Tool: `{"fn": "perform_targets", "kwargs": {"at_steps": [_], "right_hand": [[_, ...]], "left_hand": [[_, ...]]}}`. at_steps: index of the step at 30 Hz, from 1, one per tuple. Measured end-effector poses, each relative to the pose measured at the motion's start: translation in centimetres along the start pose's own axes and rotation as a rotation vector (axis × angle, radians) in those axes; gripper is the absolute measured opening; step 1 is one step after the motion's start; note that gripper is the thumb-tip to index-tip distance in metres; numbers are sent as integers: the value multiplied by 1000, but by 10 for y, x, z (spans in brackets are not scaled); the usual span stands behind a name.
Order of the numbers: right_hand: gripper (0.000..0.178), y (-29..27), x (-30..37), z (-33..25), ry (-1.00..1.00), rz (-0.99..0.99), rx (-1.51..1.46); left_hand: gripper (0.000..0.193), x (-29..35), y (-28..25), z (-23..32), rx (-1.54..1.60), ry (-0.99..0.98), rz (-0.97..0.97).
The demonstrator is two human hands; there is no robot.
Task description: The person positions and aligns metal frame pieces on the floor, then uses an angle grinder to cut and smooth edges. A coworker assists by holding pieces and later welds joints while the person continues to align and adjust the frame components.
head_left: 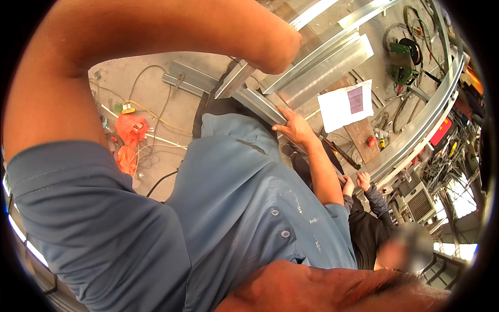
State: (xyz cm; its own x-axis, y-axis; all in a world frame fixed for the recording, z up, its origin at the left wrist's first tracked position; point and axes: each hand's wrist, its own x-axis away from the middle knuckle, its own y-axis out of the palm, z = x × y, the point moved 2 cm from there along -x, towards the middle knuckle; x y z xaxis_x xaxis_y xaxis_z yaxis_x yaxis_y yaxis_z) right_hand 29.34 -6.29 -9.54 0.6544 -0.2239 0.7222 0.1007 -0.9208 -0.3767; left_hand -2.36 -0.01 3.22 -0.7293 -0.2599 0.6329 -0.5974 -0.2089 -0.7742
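Observation:
My right hand (296,129) grips the edge of a long silvery metal profile (258,105), its thumb on the near side and its fingers over the top. My left arm (171,26) crosses the upper part of the view, bent at the elbow. Its far end lies above the metal, and the fingers are hidden, so what they hold cannot be made out. Under that end, a short metal piece (234,79) stands slanted against the profile. A metal channel (192,77) runs off to the left. Beyond my right hand lie wide metal sections (332,67).
A white sheet (335,112) with a dark rectangle lies right of the metal. A co-worker (371,229) sits close on the right, both hands near a curved metal rail (392,161). Farther off stands a green machine (401,62). Orange plastic bags (131,129) and cables lie left.

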Motion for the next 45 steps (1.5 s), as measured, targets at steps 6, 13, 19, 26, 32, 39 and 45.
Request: {"fn": "perform_targets", "kwargs": {"at_steps": [6, 13, 19, 26, 32, 39, 45], "right_hand": [[90, 5, 3, -1, 8, -13, -2], [92, 5, 7, -5, 81, -19, 7], [95, 15, 13, -5, 95, 85, 32], [85, 17, 22, -10, 69, 177, 31], [64, 18, 32, -19, 70, 205, 113], [48, -20, 59, -46, 164, 113, -73], [56, -41, 79, 2, 238, -139, -289]], "left_hand": [[15, -9, 5, 4, -67, 11, -14], [16, -30, 31, 10, -32, 21, 60], [18, -54, 52, 16, -25, 57, 116], [15, -37, 3, 13, 33, 119, 143], [13, -35, -25, 12, 22, 146, 223], [10, -25, -47, 15, 17, 80, 331], [8, 0, -63, 3, 22, 66, 310]]}}
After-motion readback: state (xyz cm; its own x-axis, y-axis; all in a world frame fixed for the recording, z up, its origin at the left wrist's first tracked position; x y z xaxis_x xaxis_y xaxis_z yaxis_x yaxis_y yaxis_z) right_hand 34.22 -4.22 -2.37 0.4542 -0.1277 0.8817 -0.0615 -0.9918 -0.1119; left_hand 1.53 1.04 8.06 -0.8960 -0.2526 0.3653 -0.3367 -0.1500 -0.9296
